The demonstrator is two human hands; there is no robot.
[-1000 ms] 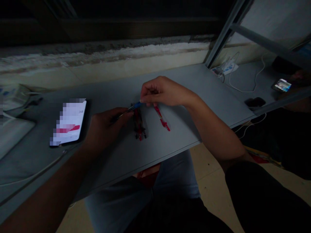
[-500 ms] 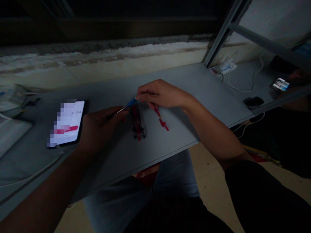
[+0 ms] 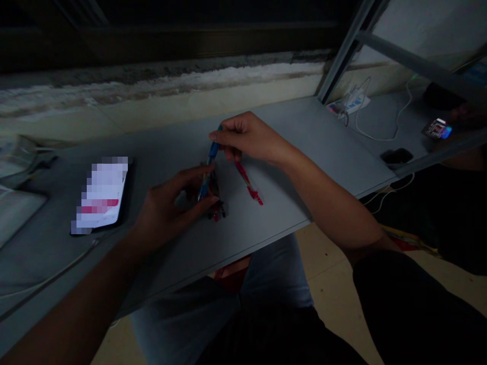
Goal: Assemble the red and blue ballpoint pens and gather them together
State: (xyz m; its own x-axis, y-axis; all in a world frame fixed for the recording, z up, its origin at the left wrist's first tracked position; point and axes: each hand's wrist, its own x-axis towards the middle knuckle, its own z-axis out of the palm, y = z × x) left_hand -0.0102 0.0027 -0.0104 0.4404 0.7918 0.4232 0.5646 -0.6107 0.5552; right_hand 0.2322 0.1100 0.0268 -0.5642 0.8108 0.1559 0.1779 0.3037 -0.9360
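My right hand (image 3: pixel 247 138) pinches the upper end of a slim blue-handled tool (image 3: pixel 209 165), which now slants downward. My left hand (image 3: pixel 167 208) sits beneath it with fingers spread, close to the tool's lower end. A small dark-and-red object (image 3: pixel 216 208) lies on the grey desk (image 3: pixel 274 187), partly hidden by my left hand. Just right of it lies a thin red strip-like item (image 3: pixel 247 182), under my right fingers' shadow. Its exact kind is hard to tell in this dim light.
A phone with a pixelated screen (image 3: pixel 101 195) lies left of my hands, beside pale papers (image 3: pixel 17 215). At the far right are white cables (image 3: pixel 384 124), a black object (image 3: pixel 397 156), a small lit screen (image 3: pixel 437 129) and a metal shelf frame (image 3: pixel 342 50).
The blue tool has swung from lying across my hands to slanting downward. My left hand has let go of its grip and spread its fingers. My right hand has moved slightly up.
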